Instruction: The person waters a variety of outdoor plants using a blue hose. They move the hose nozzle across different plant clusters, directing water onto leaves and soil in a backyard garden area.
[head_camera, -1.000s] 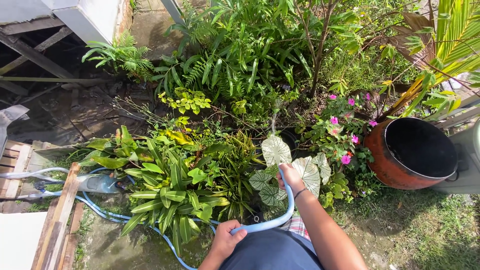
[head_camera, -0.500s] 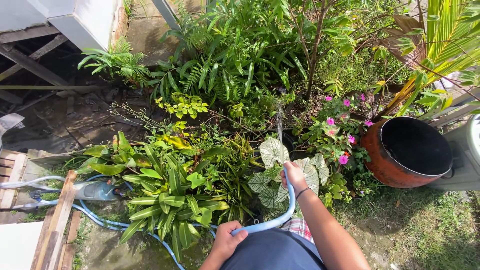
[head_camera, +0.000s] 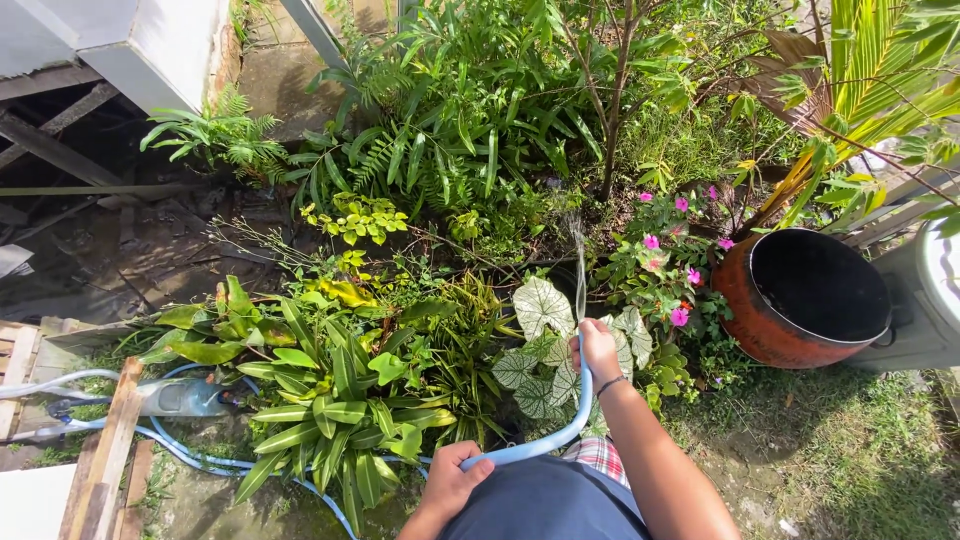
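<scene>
Hose (head_camera: 545, 447), smooth blue tube, curved

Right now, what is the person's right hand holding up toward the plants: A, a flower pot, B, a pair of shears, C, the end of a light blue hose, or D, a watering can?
C: the right hand grips the end of the light blue hose, with a thin stream of water rising from it.

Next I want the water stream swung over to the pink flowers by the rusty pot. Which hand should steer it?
Right, probably. The right hand grips the blue hose at its spraying end, close beside the pink flowers. The left hand holds the hose further back, near the body, so it suits feeding slack only.
</scene>
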